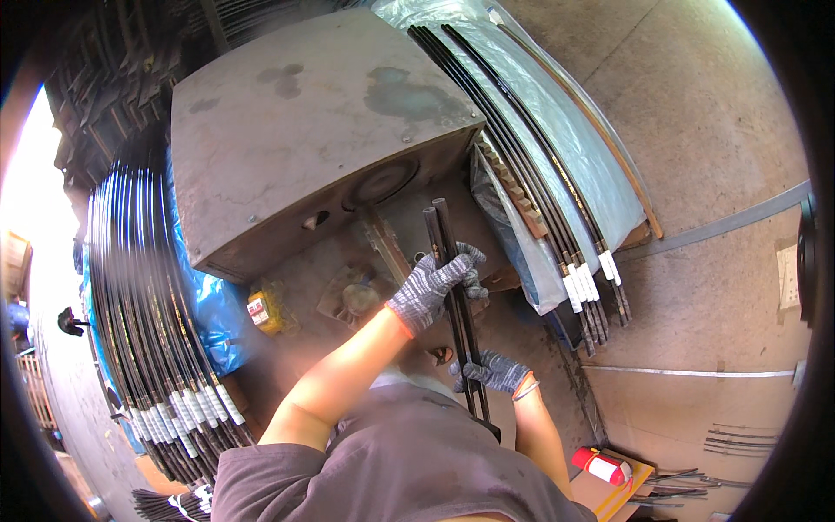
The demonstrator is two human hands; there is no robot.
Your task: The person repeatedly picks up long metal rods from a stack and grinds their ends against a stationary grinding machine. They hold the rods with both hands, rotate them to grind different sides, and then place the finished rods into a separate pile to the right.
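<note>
In front of my body I hold a pair of dark metal tubes (458, 324), side by side, their open round ends pointing away from me. My left hand (437, 280), in a grey knitted glove, is closed around them near the far end. Lower down, my right hand (494, 372), gloved the same way, grips them close to my torso. The tubes' near ends run down against my shirt, where I cannot make them out. Just beyond the far ends stands a large brown metal housing (304, 122) with a round opening in its front face.
To the right, several long black tubes (522, 161) with white labels lie on a plastic-covered rack (609, 187) beside a notched wooden strip (513, 191). A big row of similar tubes (143, 287) fills the left. A yellow object (277, 313) sits below the housing; a red fire extinguisher (602, 465) lies lower right.
</note>
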